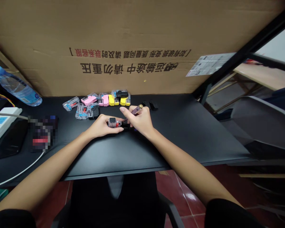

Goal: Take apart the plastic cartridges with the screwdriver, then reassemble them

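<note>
Head view, left hand: fingers closed around a small clear casing with a black top.
Right hand: fingers gripping a slim purple tool, tilted, gold end up; tip partly hidden near the casing.
Clear casing position: between both hands, above the bench; contact with bench cannot be told.
Clear-cased pieces: grouped beyond the left hand.
Bottle: far left, tilted.

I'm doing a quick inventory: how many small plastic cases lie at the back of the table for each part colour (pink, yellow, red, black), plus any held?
Pink cases: 2
Yellow cases: 2
Red cases: 2
Black cases: 2
Held case, in the left hand: 1
Total: 9 visible; overlaps may hide more.
</note>
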The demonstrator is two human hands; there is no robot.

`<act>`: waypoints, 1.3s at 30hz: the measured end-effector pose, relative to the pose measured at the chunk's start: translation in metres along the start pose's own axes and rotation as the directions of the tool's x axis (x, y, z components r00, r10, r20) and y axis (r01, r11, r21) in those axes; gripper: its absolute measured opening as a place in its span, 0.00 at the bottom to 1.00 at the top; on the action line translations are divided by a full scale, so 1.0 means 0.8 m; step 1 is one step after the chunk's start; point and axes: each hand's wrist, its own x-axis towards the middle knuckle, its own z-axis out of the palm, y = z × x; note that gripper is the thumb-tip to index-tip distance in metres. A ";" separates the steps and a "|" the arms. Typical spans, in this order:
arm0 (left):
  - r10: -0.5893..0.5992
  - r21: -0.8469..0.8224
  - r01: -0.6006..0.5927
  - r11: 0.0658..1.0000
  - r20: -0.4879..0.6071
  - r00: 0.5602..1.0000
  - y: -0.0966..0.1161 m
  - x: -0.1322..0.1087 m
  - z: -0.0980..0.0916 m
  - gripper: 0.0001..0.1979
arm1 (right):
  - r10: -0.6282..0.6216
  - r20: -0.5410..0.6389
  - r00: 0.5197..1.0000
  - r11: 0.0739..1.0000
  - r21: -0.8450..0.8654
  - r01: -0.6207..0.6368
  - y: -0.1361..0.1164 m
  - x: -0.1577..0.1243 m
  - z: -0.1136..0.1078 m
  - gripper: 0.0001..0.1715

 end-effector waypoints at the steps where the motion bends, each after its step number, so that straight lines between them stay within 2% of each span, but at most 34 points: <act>1: 0.000 -0.003 0.000 1.000 -0.003 1.000 0.001 0.000 0.002 0.24 | -0.014 -0.007 1.000 1.000 -0.020 0.014 0.001 0.000 0.001 0.41; 9: -0.013 -0.018 0.013 1.000 -0.009 1.000 0.001 0.002 0.004 0.27 | 0.015 -0.028 0.999 1.000 -0.015 -0.016 0.009 0.000 0.006 0.39; 14: -0.024 -0.001 0.024 1.000 -0.028 0.999 -0.007 0.005 -0.006 0.28 | 0.042 0.072 0.997 0.995 0.090 -0.048 0.004 0.004 -0.004 0.38; 21: -0.026 -0.024 0.025 0.999 -0.012 1.000 -0.011 0.006 -0.011 0.28 | 0.055 0.130 0.990 0.986 0.147 -0.074 0.009 0.010 -0.006 0.40; 34: -0.013 -0.001 0.013 1.000 0.026 1.000 -0.012 0.006 -0.010 0.30 | 0.293 0.149 0.944 0.878 0.349 -0.327 0.038 0.028 0.010 0.33; 36: -0.010 0.010 0.009 1.000 0.014 1.000 -0.011 0.006 -0.011 0.29 | 0.295 0.131 0.947 0.876 0.358 -0.323 0.038 0.028 0.008 0.32; 39: 0.002 0.028 -0.001 1.000 -0.024 1.000 -0.011 0.007 -0.013 0.27 | 0.209 0.054 0.976 0.914 0.343 -0.215 0.029 0.024 0.004 0.32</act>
